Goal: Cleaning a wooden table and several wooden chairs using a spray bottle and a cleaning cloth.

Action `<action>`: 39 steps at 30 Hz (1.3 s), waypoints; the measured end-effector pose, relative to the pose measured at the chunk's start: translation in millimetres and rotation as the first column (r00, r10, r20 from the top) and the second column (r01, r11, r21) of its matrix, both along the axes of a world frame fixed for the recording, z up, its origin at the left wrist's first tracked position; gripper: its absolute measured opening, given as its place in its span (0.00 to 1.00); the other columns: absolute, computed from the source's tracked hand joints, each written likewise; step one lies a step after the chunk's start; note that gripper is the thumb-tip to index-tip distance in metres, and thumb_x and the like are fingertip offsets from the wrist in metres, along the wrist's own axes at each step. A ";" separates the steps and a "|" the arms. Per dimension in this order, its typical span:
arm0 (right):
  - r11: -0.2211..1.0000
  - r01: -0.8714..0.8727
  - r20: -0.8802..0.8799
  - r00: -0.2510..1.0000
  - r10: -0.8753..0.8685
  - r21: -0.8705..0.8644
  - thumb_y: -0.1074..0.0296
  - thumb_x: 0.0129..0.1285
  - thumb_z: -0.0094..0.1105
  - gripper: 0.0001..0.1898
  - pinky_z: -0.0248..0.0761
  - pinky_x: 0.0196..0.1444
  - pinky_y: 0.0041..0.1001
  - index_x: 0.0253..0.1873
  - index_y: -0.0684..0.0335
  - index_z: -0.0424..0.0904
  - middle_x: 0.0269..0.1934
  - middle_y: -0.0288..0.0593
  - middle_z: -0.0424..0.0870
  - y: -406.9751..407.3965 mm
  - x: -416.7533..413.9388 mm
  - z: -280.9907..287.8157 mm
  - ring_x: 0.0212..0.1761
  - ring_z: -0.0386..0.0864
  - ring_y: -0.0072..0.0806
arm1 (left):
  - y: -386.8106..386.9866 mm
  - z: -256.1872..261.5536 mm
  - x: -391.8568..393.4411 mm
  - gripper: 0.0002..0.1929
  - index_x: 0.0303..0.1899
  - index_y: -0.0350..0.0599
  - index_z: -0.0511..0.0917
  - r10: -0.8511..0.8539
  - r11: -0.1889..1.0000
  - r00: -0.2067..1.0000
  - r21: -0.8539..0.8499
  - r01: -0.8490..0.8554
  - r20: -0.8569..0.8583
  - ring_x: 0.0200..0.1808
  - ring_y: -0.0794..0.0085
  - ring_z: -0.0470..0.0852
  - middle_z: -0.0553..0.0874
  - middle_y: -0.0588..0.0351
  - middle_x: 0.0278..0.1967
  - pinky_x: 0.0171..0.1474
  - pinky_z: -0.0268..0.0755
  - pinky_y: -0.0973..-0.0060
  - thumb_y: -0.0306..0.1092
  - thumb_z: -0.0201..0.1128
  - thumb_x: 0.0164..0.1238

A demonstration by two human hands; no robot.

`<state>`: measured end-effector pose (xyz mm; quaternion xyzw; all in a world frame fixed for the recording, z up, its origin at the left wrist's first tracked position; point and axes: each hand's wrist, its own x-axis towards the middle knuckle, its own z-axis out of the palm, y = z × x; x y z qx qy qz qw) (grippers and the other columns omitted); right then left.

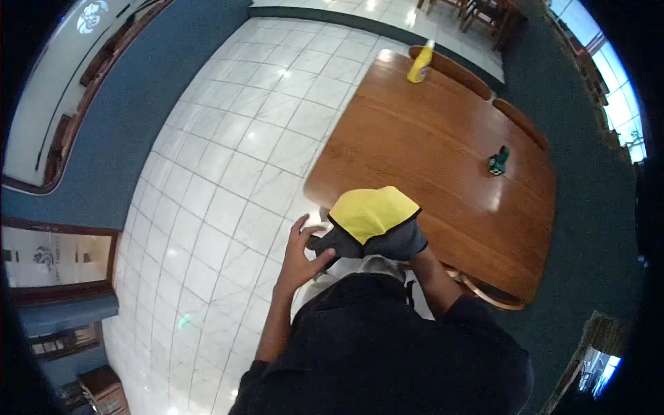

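A yellow and dark grey microfiber cloth (374,210) with black edging is held up in front of my body, near the close left corner of a wooden table (404,135). My left hand (305,259) has its thumb and curved fingers around the cloth's grey left end. The cloth's right end drapes over my right hand, hiding its fingers; only the wrist and forearm (434,277) show. On the tabletop, toward the far end, stands a yellow spray bottle (419,67) with a white top. A small dark green object (498,162) bearing writing lies at the table's right side.
Wooden chair backs (451,71) line the table's far right edge, and a curved chair frame (487,295) shows at the near side. White tiled floor (228,171) stretches left to a blue wall (171,57). More chairs (477,18) stand beyond a dark step edge (321,16).
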<state>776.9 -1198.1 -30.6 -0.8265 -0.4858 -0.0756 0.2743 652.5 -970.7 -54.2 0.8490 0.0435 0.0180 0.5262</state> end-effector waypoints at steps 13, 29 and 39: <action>0.981 -0.107 -0.584 0.791 0.181 0.160 0.59 0.66 0.57 0.21 0.69 0.61 0.35 0.60 0.63 0.75 0.57 0.46 0.81 260.4 79.5 -45.7 0.58 0.78 0.38 | 211.2 33.4 84.3 0.22 0.48 0.43 0.81 -0.180 0.867 0.974 0.490 0.092 0.137 0.64 0.51 0.75 0.80 0.49 0.59 0.64 0.68 0.58 0.39 0.75 0.52; 0.892 0.394 -0.809 -0.436 0.394 0.223 0.53 0.76 0.46 0.26 0.73 0.60 0.29 0.67 0.69 0.69 0.63 0.50 0.76 387.5 354.7 -149.7 0.62 0.76 0.32 | 468.2 68.2 405.4 0.05 0.44 0.40 0.71 0.346 0.934 0.936 -0.074 -0.351 -0.070 0.38 0.79 0.69 0.71 0.63 0.33 0.45 0.63 0.80 0.28 0.47 0.75; 0.633 0.690 -0.930 0.334 0.153 0.352 0.71 0.67 0.59 0.16 0.68 0.60 0.28 0.57 0.70 0.78 0.47 0.39 0.84 418.9 585.4 -59.8 0.51 0.78 0.26 | 530.3 67.4 676.9 0.19 0.54 0.39 0.71 -0.184 0.954 0.983 -0.241 0.177 -0.008 0.44 0.76 0.74 0.76 0.61 0.40 0.51 0.66 0.78 0.19 0.57 0.59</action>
